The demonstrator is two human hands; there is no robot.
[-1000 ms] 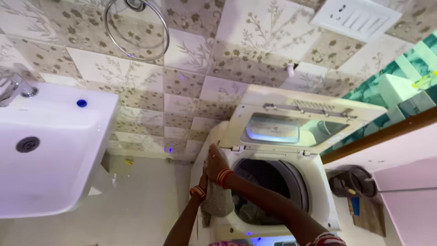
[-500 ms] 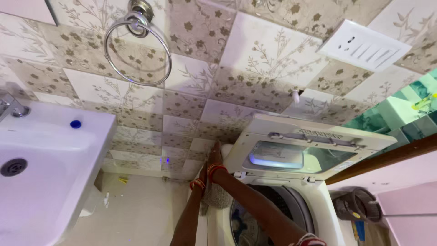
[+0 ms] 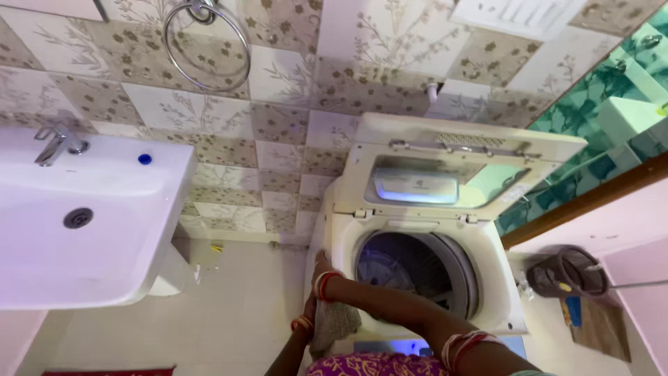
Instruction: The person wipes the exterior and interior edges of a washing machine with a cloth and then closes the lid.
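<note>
One washing machine (image 3: 424, 278) with its lid up, one white sink (image 3: 83, 230), one tap (image 3: 59, 143), one towel ring (image 3: 207, 43) — and one grey cloth (image 3: 334, 322), two hands (image 3: 316, 278).

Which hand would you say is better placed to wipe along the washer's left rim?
Probably the right hand: it lies on the rim above the grey cloth; the left hand sits lower, mostly hidden.

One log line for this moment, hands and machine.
right hand: on washing machine rim | left hand: at grey cloth | lid: open
</note>
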